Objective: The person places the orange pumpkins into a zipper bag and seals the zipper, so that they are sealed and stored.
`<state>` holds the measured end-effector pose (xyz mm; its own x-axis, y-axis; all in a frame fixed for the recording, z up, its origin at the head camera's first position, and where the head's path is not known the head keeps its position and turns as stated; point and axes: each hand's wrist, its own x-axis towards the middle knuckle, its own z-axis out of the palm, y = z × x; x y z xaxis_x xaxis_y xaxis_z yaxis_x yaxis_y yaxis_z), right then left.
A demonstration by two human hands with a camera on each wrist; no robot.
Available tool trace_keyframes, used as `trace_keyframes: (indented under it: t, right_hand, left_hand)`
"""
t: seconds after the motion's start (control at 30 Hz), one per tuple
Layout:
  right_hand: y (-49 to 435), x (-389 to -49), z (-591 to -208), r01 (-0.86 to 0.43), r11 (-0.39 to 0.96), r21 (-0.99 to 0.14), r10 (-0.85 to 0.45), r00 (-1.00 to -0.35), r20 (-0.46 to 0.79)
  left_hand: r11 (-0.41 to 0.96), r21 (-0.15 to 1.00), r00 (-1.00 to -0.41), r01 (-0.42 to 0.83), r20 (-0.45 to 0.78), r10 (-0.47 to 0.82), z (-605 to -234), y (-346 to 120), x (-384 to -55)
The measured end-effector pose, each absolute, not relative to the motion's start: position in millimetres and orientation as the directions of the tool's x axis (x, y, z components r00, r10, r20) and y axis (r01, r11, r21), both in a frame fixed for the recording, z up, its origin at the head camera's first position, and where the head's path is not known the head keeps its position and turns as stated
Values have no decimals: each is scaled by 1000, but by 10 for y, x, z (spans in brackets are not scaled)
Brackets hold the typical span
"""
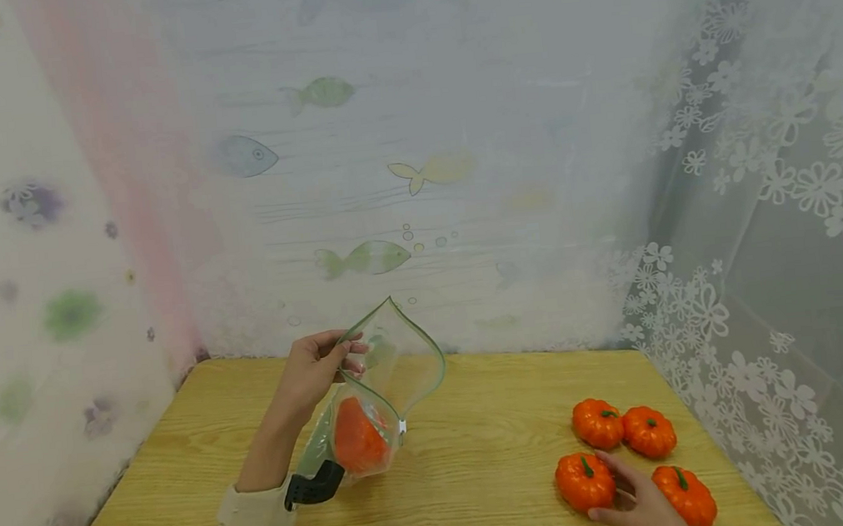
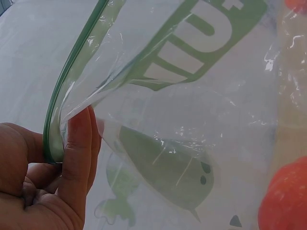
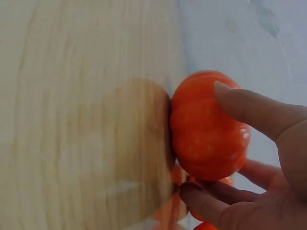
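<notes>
My left hand (image 1: pixel 318 368) pinches the green-edged rim of a clear zip bag (image 1: pixel 419 363), whose mouth gapes wide. Inside the bag, low down, sits an orange pumpkin (image 1: pixel 359 437); in the left wrist view the bag's green print (image 2: pixel 187 48) shows beside my fingers. At the right of the table, my right hand (image 1: pixel 641 503) has its thumb and fingers around the near side of a small orange toy pumpkin (image 3: pixel 208 124) with a green stem. That pumpkin stands on the wooden table, with the thumb on one side and the fingertips at the other.
Two more pumpkins, one (image 1: pixel 597 423) beside another (image 1: pixel 649 432), lie just behind my right hand. A further pumpkin (image 1: pixel 686 497) is right of it. The wood-grain table (image 1: pixel 485 475) ends at a fish-printed curtain (image 1: pixel 525 245). A black wrist mount (image 1: pixel 316 483) sits at my left sleeve.
</notes>
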<state>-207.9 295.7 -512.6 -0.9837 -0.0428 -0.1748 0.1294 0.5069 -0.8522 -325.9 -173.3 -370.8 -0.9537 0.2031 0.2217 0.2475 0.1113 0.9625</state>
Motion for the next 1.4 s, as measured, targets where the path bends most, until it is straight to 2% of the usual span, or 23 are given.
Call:
trace_keyframes:
  t: [0.3, 0.53, 0.77, 1.4]
  right_hand:
    - [2850, -2139, -5178, 222, 467, -856, 63, -974, -218]
    - [2790, -2158, -5196, 236, 436, -868, 117, -972, -206]
    - [2746, -2135, -5178, 188, 369, -910, 143, -979, -145]
    - [2636, -2107, -5164, 113, 300, -947, 196, -979, -54]
  left_hand:
    - [109, 960, -951, 256, 230, 206, -3695, -1776, -3306]
    - [106, 961, -950, 257, 231, 211, -3692, -1791, -3333]
    - [99, 961, -949, 257, 231, 217, -3693, -1778, -3346]
    - [84, 965, -951, 250, 229, 207, -3694, -1749, -3286]
